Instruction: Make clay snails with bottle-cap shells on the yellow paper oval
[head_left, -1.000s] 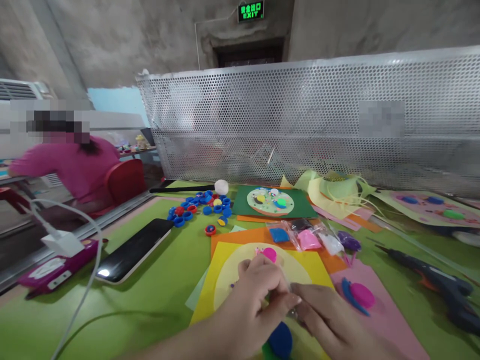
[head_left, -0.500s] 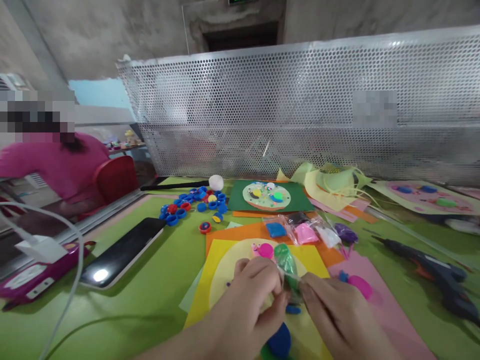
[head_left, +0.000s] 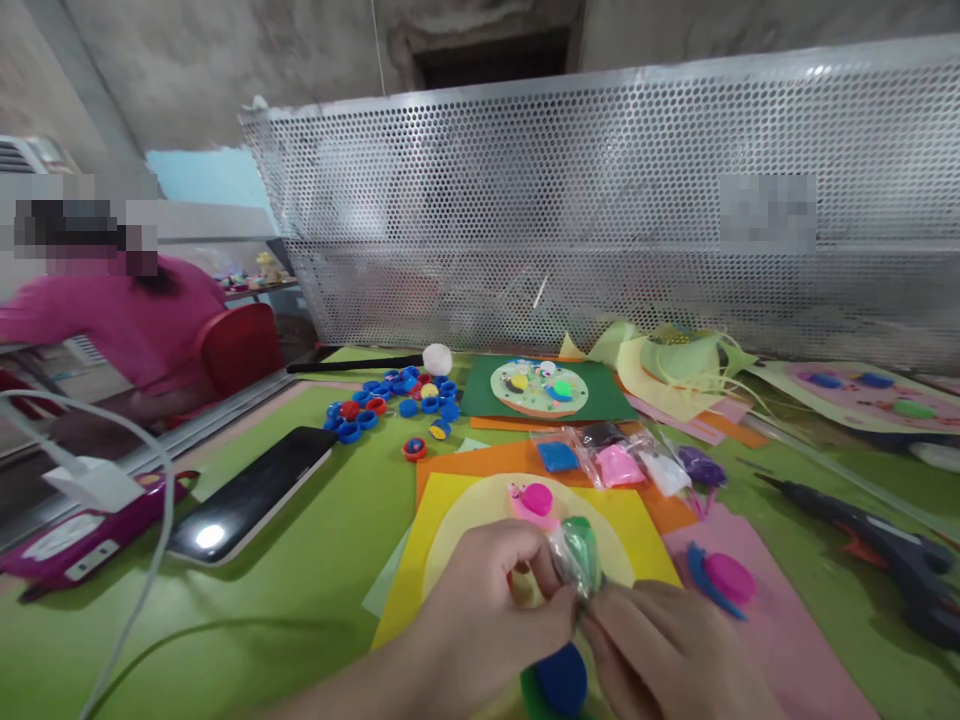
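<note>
Both hands, left hand (head_left: 487,610) and right hand (head_left: 667,650), pinch a clear packet (head_left: 576,553) holding green clay.

The left hand (head_left: 487,615) and right hand (head_left: 667,655) meet at the bottom centre of the frame, fingertips touching. Both pinch tight with fingers curled, wrists at the lower edge.

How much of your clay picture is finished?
Done so far: a pink clay piece sits on the pale circle, and a blue clay disc lies by its near edge. In hand: the left hand and right hand both pinch a clear bag of green clay. Probably left: most of the circle is bare, and the blue, pink and white clay packets lie behind it.
</note>
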